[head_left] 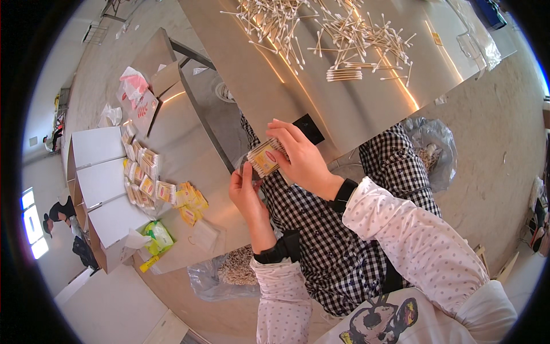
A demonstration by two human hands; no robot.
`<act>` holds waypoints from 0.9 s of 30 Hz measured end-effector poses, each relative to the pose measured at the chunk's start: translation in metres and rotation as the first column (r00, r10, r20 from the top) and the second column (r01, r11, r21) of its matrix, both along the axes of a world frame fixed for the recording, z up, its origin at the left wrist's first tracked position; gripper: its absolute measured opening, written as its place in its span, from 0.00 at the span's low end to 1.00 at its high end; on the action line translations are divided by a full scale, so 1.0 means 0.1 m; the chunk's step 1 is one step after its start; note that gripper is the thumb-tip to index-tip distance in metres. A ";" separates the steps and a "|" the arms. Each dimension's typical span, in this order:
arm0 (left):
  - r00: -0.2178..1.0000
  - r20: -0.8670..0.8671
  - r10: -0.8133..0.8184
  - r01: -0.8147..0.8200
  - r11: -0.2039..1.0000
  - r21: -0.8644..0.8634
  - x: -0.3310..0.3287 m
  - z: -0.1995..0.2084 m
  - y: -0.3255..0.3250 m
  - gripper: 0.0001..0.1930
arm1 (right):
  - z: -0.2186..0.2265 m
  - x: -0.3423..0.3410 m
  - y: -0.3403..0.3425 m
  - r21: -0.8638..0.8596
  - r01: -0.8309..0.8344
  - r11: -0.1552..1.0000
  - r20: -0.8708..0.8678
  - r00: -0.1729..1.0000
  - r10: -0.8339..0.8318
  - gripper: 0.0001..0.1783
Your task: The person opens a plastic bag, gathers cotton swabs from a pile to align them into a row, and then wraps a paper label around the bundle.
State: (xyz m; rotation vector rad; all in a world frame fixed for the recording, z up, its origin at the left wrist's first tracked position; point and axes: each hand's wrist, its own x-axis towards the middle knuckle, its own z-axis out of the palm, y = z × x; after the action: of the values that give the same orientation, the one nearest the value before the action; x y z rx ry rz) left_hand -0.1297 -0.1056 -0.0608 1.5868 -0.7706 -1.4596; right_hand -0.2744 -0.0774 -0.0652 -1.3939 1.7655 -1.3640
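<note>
Above my lap, a pack of cotton swabs with a yellow and red label is held between both hands. My left hand pinches its lower left end, where some clear film seems to show. My right hand closes over the pack's right side, thumb and fingers against it. Just beyond my right hand, a small black square lies at the near edge of the metal table. Farther off on that table are loose cotton swabs in heaps, with a short neat row in front.
On the left side table lie several labelled swab packs, yellow labels, a green wipes pack and clear bags. An open carton stands beyond them. Bags of swabs sit below left and right.
</note>
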 end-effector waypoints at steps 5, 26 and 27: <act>0.998 0.058 -0.028 0.030 0.999 -0.042 0.01 -0.01 -0.01 0.08 | 0.05 0.02 -0.01 0.046 0.024 0.999 0.025 0.999 -0.026 0.20; 0.987 -0.159 -0.011 0.010 1.000 -0.009 0.15 -0.11 0.01 0.08 | 0.04 0.00 -0.03 0.018 0.039 0.999 0.056 0.998 -0.040 0.21; 0.987 -0.159 -0.011 0.010 1.000 -0.009 0.16 -0.13 0.01 0.08 | 0.04 -0.01 -0.03 0.018 0.038 0.999 0.055 0.998 -0.039 0.21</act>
State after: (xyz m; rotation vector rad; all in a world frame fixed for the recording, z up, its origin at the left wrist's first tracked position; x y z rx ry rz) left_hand -0.1139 -0.1044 -0.0738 1.4419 -0.6930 -1.5671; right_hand -0.2750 -0.0807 -0.0611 -1.3065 1.7724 -1.3917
